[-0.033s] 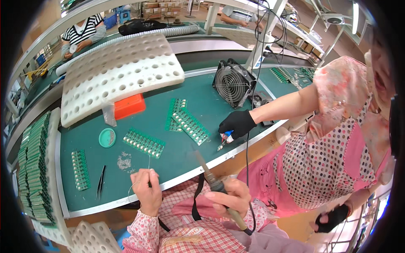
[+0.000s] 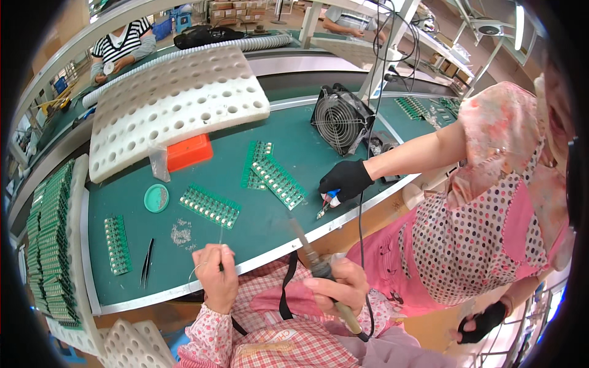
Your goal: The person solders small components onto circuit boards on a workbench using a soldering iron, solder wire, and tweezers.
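Observation:
My right hand (image 2: 340, 285) grips a soldering iron (image 2: 318, 262) around its handle; the blurred tip points up and left, past the front edge of the workbench. In my left hand (image 2: 216, 273) a thin strand of solder wire (image 2: 221, 235) is pinched, its end rising toward the nearest green circuit board panel (image 2: 210, 207). That panel lies flat, with a row of pale parts along it. Two more panels (image 2: 278, 181) overlap to its right. Left of my left hand lie black tweezers (image 2: 146, 264), a small panel (image 2: 116, 245) and a scatter of tiny metal parts (image 2: 181, 233).
A round green dish (image 2: 156, 199), an orange-red bin (image 2: 189, 153) and a white holed foam block (image 2: 178, 110) sit farther back. Stacked boards (image 2: 49, 245) line the left. At right stands a fan (image 2: 338, 121); a co-worker's black-gloved hand (image 2: 345, 181) rests on the bench holding something small.
My right hand and the soldering iron have shifted slightly to the right. My left hand keeps its pinch on the solder wire, nearly in place.

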`<state>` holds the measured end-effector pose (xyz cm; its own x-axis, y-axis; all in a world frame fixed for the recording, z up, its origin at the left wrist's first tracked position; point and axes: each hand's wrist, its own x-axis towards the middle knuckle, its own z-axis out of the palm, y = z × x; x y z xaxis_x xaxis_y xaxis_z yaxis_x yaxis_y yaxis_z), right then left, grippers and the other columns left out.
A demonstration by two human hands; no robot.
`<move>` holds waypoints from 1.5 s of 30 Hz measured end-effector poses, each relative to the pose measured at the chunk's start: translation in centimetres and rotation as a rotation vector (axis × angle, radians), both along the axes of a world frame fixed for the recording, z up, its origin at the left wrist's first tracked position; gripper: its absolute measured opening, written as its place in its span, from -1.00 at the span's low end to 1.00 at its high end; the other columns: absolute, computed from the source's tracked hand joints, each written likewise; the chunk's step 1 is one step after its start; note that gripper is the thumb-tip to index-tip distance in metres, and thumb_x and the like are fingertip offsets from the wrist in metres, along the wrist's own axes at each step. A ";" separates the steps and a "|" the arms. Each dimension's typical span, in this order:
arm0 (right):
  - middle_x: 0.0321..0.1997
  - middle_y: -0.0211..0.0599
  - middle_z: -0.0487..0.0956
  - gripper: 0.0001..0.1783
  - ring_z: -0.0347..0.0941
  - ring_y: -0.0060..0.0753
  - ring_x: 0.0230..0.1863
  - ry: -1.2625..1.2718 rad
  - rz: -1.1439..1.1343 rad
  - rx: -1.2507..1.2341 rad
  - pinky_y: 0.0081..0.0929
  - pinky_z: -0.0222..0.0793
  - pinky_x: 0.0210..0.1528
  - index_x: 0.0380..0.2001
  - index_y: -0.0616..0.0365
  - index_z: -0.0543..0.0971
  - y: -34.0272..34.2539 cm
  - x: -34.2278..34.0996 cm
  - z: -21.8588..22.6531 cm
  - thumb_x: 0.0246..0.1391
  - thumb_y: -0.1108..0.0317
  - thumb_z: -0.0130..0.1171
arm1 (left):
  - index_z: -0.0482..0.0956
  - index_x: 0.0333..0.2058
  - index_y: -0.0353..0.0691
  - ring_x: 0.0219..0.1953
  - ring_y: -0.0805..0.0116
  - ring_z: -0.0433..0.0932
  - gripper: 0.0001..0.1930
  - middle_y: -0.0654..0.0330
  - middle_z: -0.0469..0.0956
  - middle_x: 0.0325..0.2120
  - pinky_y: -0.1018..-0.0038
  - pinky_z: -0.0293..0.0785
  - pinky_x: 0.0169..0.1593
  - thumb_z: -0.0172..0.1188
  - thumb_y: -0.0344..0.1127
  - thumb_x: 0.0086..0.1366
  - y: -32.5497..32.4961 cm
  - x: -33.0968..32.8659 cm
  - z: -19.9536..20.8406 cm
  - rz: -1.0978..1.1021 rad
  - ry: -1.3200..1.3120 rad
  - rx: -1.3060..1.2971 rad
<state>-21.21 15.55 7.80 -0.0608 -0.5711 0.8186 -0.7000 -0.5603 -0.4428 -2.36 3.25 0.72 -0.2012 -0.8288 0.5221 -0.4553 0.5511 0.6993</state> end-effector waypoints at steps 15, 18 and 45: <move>-0.71 -0.38 0.38 -0.70 0.24 -0.42 -0.76 -0.036 -0.228 0.031 -0.46 0.10 -0.71 -0.39 0.26 0.65 5.6 -6.1 -5.8 0.22 0.23 0.11 | 0.55 -0.39 -0.19 -0.28 0.22 0.55 -0.91 0.22 0.62 -0.31 0.34 0.30 -0.10 0.31 -0.40 0.18 -1.6 -8.4 2.1 -0.383 -0.191 -0.020; -0.72 -0.39 0.37 -0.68 0.25 -0.43 -0.77 -0.006 -0.205 0.096 -0.47 0.11 -0.71 -0.40 0.26 0.64 6.1 -7.0 -6.1 0.23 0.20 0.10 | 0.55 -0.32 -0.18 -0.24 0.22 0.55 -0.86 0.22 0.61 -0.28 0.34 0.29 -0.07 0.32 -0.39 0.16 -2.6 -10.4 1.8 -0.377 -0.272 -0.023; -0.46 -0.20 0.59 -0.83 0.46 -0.34 -0.56 -0.488 -0.378 0.380 -0.46 0.33 -0.49 -0.25 0.21 0.63 2.2 -6.4 -7.5 0.16 0.34 0.24 | 0.52 -0.58 -0.21 -0.23 0.22 0.54 -0.86 0.28 0.54 -0.39 0.28 0.24 -0.10 0.34 -0.48 0.03 -2.3 -9.6 1.0 -0.334 -0.297 -0.199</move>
<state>-27.61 17.80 0.33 -0.6182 -0.6786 0.3966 -0.4881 -0.0640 -0.8704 -11.91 1.00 1.67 -0.6035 -0.5835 0.5434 -0.3948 0.8108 0.4322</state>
